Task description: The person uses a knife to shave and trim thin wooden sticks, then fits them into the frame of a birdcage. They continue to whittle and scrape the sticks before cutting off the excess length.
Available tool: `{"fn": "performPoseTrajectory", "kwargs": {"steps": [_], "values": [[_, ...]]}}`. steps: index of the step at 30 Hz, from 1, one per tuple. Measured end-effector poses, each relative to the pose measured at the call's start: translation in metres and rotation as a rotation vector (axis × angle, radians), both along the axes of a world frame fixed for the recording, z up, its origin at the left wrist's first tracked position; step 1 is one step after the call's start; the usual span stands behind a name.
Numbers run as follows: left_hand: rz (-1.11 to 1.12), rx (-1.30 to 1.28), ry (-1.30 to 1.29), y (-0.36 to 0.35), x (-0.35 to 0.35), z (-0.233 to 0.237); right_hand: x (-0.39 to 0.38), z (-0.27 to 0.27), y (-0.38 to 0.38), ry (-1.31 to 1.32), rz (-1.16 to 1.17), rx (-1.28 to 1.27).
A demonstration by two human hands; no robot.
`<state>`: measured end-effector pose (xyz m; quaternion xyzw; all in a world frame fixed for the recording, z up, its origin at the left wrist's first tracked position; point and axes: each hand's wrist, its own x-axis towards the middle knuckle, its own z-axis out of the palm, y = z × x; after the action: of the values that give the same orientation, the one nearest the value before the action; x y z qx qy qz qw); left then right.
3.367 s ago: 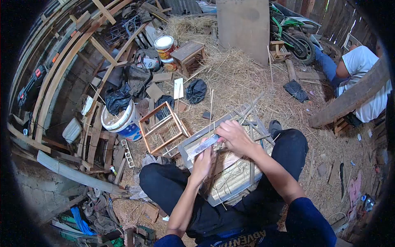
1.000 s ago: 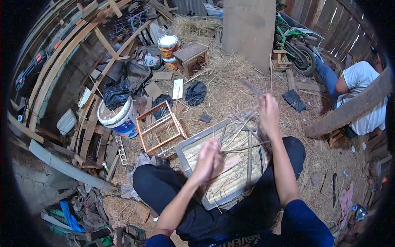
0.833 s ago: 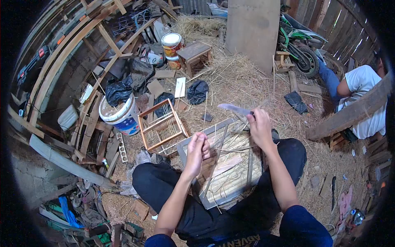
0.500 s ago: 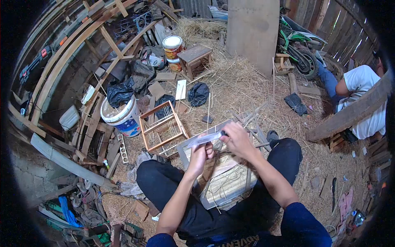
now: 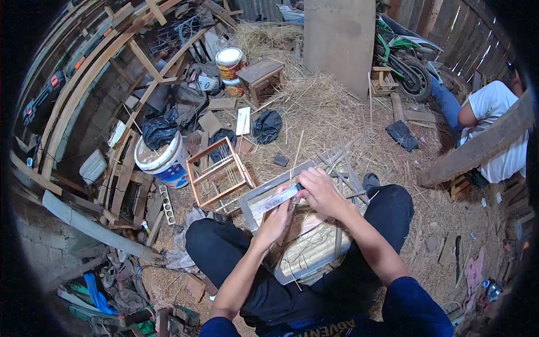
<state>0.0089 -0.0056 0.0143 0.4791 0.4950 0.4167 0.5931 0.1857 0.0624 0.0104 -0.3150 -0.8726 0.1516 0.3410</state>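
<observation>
My right hand (image 5: 320, 194) is closed around the handle of a knife with a broad, shiny blade (image 5: 278, 200). The blade points left and lies across a thin wooden stick (image 5: 296, 154), which rises from the fingers of my left hand (image 5: 274, 222). Those fingers are closed on the stick, with its lower part hidden behind the blade and hand. Both hands are above a grey-edged panel (image 5: 287, 279) across my lap. Several thin sticks and shavings are scattered over it.
A small wooden frame with thin bars (image 5: 208, 199) stands left of the panel, near a white bucket (image 5: 174, 163). Ahead are a wooden stool (image 5: 261, 69) and straw (image 5: 314, 104). At right, another person (image 5: 494, 106) sits behind a slanted beam (image 5: 477, 150).
The knife has tilted more steeply and shifted slightly left and down, with my left hand turned behind it. The stick's upper end now leans to the right.
</observation>
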Motion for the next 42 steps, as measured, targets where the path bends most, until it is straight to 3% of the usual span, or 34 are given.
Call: {"fn": "performPoseTrajectory", "kwargs": {"steps": [5, 8, 10, 11, 13, 15, 19, 26, 35, 42], "values": [[-0.059, -0.127, -0.235, 0.0, 0.002, 0.008, 0.008, 0.007, -0.001, -0.049, -0.067, 0.04], [-0.228, -0.049, -0.218, -0.008, 0.003, 0.005, 0.031, -0.024, 0.027, 0.063, -0.409, -0.024], [-0.422, 0.103, -0.067, -0.045, 0.018, -0.011, 0.089, -0.019, 0.066, 0.167, -0.843, -0.045], [-0.392, 0.094, -0.172, -0.054, 0.021, -0.033, 0.093, -0.006, 0.068, 0.165, -0.832, -0.01], [-0.13, -0.009, -0.166, -0.036, 0.012, -0.021, 0.094, 0.024, 0.063, 0.16, -0.792, 0.049], [0.06, -0.043, -0.232, -0.009, -0.003, 0.001, 0.081, 0.015, 0.044, 0.122, -0.682, 0.018], [0.18, -0.004, -0.376, 0.007, -0.02, 0.004, 0.049, 0.0, 0.017, 0.079, -0.507, -0.086], [0.31, -0.005, -0.309, 0.001, -0.011, -0.004, 0.004, 0.0, 0.003, 0.035, -0.174, -0.1], [0.193, -0.095, -0.619, 0.003, -0.005, -0.005, -0.013, -0.001, -0.002, 0.027, -0.019, -0.051], [0.122, -0.212, -0.698, -0.005, -0.004, 0.001, -0.001, 0.005, -0.001, -0.028, 0.033, -0.033]]}}
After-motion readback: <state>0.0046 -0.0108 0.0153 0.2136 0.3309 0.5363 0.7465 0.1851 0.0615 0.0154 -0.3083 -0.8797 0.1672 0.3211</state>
